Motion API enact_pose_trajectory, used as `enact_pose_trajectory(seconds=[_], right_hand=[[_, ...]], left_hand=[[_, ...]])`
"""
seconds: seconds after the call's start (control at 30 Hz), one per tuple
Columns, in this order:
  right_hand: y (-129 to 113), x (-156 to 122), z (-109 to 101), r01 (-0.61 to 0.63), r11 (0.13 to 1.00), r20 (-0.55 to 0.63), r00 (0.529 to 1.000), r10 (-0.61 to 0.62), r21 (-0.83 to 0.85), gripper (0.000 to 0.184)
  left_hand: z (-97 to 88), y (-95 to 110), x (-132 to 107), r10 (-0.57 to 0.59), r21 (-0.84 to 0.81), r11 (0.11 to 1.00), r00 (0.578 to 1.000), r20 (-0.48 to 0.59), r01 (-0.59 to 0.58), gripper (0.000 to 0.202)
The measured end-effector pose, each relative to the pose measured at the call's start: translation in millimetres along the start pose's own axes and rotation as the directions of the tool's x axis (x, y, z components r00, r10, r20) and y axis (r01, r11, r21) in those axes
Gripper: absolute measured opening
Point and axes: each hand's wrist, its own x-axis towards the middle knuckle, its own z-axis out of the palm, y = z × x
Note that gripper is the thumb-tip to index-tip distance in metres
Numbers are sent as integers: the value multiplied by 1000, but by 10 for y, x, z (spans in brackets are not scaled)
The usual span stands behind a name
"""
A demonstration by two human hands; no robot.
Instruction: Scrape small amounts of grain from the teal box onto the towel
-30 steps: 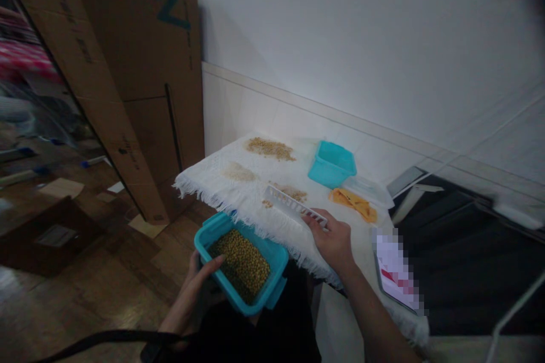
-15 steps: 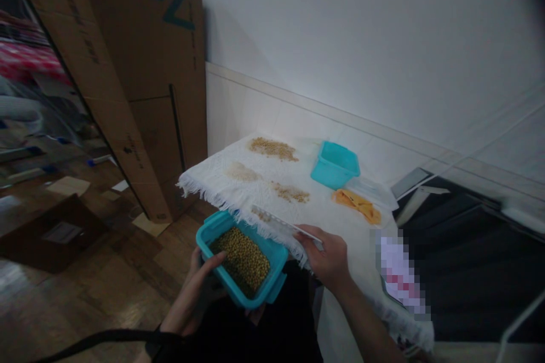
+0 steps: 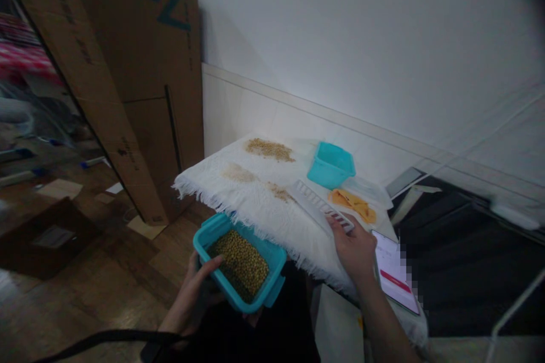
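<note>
My left hand [image 3: 196, 289] grips a teal box [image 3: 239, 261] full of greenish beans, held just below the near edge of a small table. A white fringed cloth [image 3: 255, 204] covers that table. My right hand [image 3: 355, 247] pinches the near end of a white ridged scraper [image 3: 318, 204], which lies on the cloth and points away toward a small pile of grain [image 3: 281, 191]. Two more piles rest farther back, a pale one [image 3: 238, 172] and a tan one [image 3: 269, 149].
An empty teal box [image 3: 331, 164] stands at the back of the cloth beside a clear lid [image 3: 368, 191] and an orange wrapper [image 3: 353, 204]. A tablet [image 3: 394, 278] lies right of my hand. Tall cardboard boxes [image 3: 140, 68] lean at the left over wooden floor [image 3: 85, 272].
My right hand drew the scraper to the cloth's near edge above the bean box, then carried it back up and to the right. The left hand and its box stayed put.
</note>
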Motion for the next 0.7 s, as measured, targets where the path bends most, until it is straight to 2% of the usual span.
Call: enact_pose_trajectory(seconds=[0.13, 0.23, 0.43, 0.7], right_hand=[[268, 48, -95, -72, 996, -52, 996, 69, -47, 54], [327, 17, -123, -74, 996, -40, 997, 72, -48, 58], [175, -90, -63, -53, 992, 18, 998, 56, -114, 60], [-20, -188, 58, 129, 988, 4, 992, -130, -84, 58]], left_hand=[[-17, -44, 86, -17, 18, 1000, 999, -34, 18, 65], [-17, -68, 119, -20, 28, 999, 998, -61, 22, 67], [-22, -79, 134, -35, 55, 998, 998, -57, 39, 66], [-30, -59, 127, -40, 23, 999, 998, -55, 41, 75]])
